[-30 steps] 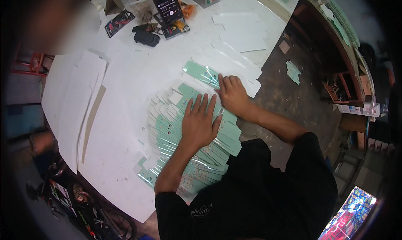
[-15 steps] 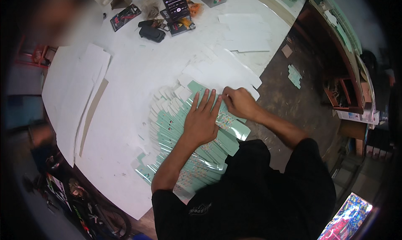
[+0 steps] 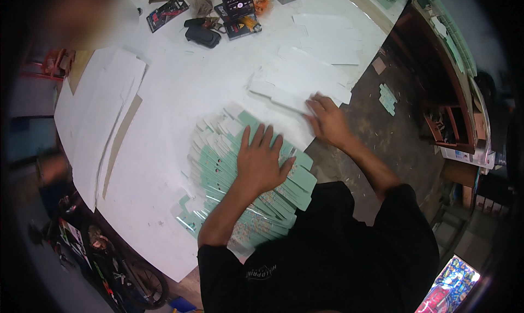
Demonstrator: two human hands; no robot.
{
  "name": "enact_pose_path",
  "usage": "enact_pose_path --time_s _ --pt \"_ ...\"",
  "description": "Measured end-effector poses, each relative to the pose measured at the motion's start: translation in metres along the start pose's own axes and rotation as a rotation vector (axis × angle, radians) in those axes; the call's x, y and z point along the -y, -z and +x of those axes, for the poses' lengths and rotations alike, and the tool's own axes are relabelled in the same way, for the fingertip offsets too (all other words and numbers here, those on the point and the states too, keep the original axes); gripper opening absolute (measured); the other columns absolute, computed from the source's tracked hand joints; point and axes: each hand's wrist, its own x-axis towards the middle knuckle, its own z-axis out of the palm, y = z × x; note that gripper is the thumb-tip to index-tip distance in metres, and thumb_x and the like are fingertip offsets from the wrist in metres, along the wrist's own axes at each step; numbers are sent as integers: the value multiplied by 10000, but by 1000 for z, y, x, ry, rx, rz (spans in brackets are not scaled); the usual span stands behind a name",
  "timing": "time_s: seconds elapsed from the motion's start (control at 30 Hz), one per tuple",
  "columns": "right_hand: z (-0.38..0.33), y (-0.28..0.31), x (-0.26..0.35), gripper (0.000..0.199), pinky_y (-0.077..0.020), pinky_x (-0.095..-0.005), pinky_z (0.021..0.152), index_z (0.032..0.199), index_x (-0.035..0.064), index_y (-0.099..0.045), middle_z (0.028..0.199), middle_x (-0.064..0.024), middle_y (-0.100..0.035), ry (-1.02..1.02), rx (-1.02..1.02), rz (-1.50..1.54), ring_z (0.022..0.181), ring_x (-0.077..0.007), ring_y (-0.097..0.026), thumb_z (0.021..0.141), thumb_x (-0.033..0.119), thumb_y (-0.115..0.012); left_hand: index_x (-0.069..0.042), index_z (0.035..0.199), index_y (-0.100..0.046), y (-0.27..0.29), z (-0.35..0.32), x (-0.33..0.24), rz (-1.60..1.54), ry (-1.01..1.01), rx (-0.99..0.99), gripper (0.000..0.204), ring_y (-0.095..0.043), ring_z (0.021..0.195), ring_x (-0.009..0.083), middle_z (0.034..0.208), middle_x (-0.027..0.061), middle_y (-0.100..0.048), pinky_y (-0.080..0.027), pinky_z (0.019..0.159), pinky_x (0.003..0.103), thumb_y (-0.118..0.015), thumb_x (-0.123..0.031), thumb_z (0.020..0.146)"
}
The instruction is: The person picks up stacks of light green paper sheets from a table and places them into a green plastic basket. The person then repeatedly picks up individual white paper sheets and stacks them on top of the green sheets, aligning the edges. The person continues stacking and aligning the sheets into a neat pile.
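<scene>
Right hand (image 3: 329,123) is shifting off the fanned green cards (image 3: 218,173) since the earlier frame. White table (image 3: 164,122) is bearing these; white sheets (image 3: 284,83) are lying beside right hand, grip blurred, cannot tell. Left hand (image 3: 258,163) is resting flat on cards, unclenched.

A small packaging workshop, by its looks: flat green cartons (image 3: 229,163) fan out beneath the left fingers (image 3: 267,136), white card pieces (image 3: 303,72) lie beyond on the broad worktop (image 3: 164,154), and a carton offcut (image 3: 387,99) litters the floor (image 3: 355,168) rightward.
</scene>
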Motion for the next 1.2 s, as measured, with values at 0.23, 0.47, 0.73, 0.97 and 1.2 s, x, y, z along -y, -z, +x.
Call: enact_pose_path --time_s 0.23,0.47,0.73,0.97,1.2 --pt "22 3 25 607 -429 -563 943 1346 -90 -589 1168 -228 -595 129 45 -8 1147 -387 -560 983 388 -682 -77 1508 -565 -14 6 9 43 -9 -96 689 -304 1561 413 1638 195 -428 -109 1281 610 -501 -571 1032" --pt "39 16 22 343 -494 -422 861 1253 -67 -624 1078 -198 -615 105 21 -84 1007 -358 -601 1009 174 -625 -134 1634 -374 -20 4 3 -6 11 -169 784 -235 1588 415 1701 219 -288 -95 1280 630 -624 -480 976" --pt "32 9 37 181 -546 -427 784 1047 -23 -682 1012 -254 -720 -83 510 443 891 -327 -720 895 65 -636 -190 1659 -334 -6 7 8 35 -163 -7 1016 -139 1591 502 1719 278 -178 -84 1246 715 -793 -527 817" --pt "107 79 -113 497 -541 -454 1049 1401 71 -624 1353 -199 -676 254 -275 -420 1210 -397 -666 919 126 -729 -232 1424 -675 -7 5 -2 -31 -125 -58 744 -233 1559 509 1627 310 -374 -69 1250 693 -550 -768 923" --pt "108 45 -139 422 -575 -460 933 1274 29 -655 1257 -188 -699 282 -200 -506 1085 -383 -685 857 64 -707 -237 1334 -737 -17 6 -2 -4 -111 -142 486 -366 1494 513 1552 306 -480 -153 1256 646 -563 -557 1013"
